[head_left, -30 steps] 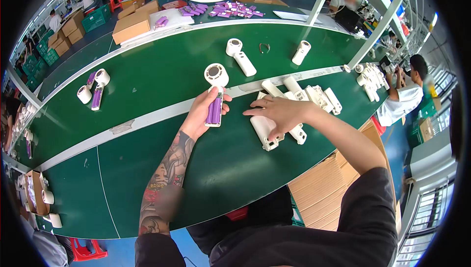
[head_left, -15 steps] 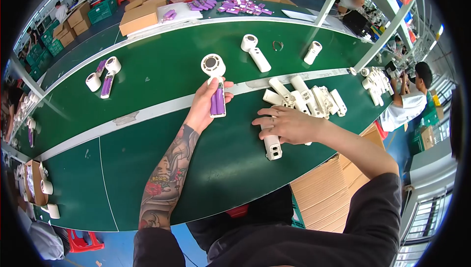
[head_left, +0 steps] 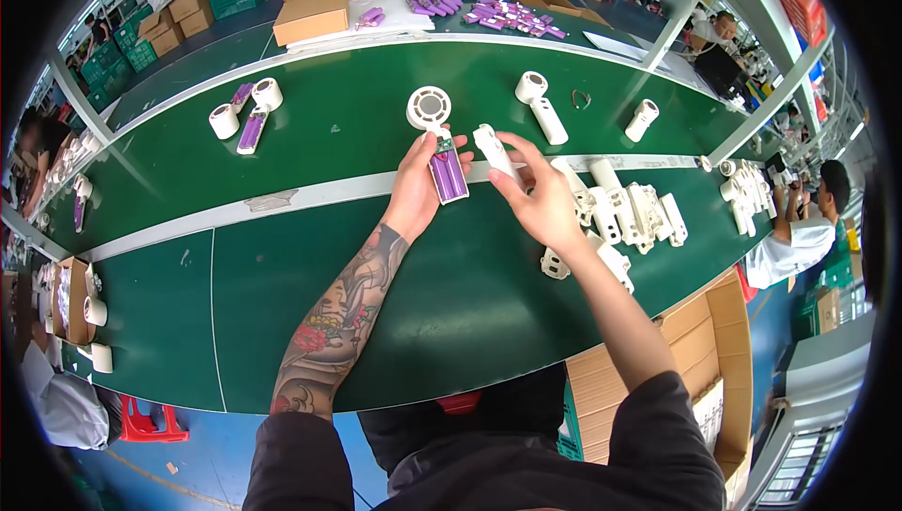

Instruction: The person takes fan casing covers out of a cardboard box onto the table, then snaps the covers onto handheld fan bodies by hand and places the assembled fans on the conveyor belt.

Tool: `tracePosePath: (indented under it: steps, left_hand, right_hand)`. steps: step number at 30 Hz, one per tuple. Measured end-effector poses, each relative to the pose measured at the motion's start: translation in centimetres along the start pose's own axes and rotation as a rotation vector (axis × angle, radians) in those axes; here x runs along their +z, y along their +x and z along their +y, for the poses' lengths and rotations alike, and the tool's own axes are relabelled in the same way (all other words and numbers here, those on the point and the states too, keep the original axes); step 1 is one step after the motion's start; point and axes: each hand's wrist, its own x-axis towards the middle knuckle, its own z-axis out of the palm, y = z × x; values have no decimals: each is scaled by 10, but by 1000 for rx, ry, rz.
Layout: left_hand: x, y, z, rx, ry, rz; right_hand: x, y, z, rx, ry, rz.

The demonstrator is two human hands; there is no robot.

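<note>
My left hand (head_left: 412, 190) is closed round the handle of a white handheld fan (head_left: 429, 107), its round head pointing away from me. The handle's open face shows purple battery cells (head_left: 450, 176) and a small green circuit board (head_left: 444, 146). Between the thumb and fingers of my right hand (head_left: 548, 199) is a white handle cover (head_left: 492, 147), held tilted just right of the fan and apart from it. A pile of similar white handle covers (head_left: 620, 210) lies beside my right forearm.
On the green table are a white fan (head_left: 548, 122), a smaller one (head_left: 643, 120), a dark wire loop (head_left: 582, 99) and fans with exposed purple cells (head_left: 252, 131). Purple battery packs (head_left: 517, 18) lie beyond. A cardboard box (head_left: 719, 342) stands below right; a person (head_left: 799, 239) sits at right.
My right hand has lifted a white cover from beside the pile and brought it up and left, near the fan. My left hand still holds the fan. The camera view has shifted slightly.
</note>
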Motion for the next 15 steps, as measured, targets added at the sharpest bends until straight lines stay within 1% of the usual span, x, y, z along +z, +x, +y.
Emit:
tracePosePath:
  steps: [3,4,8,9,13,15]
  left_hand:
    - [0,-2,2,19,29,3]
    - [0,-2,2,22,32,7]
    - [1,-4,1,56,87,31]
    - [0,-5,1,55,89,35]
    - [-2,-5,2,98,248,106]
    - [-5,-7,0,110,264,109]
  right_hand:
    - [35,14,16,99,290,129]
    - [43,18,18,97,294,125]
    - [69,29,24,41,528,253]
    - [72,29,26,43,531,251]
    - [83,28,32,-8,344,285]
    - [85,25,32,4,321,275]
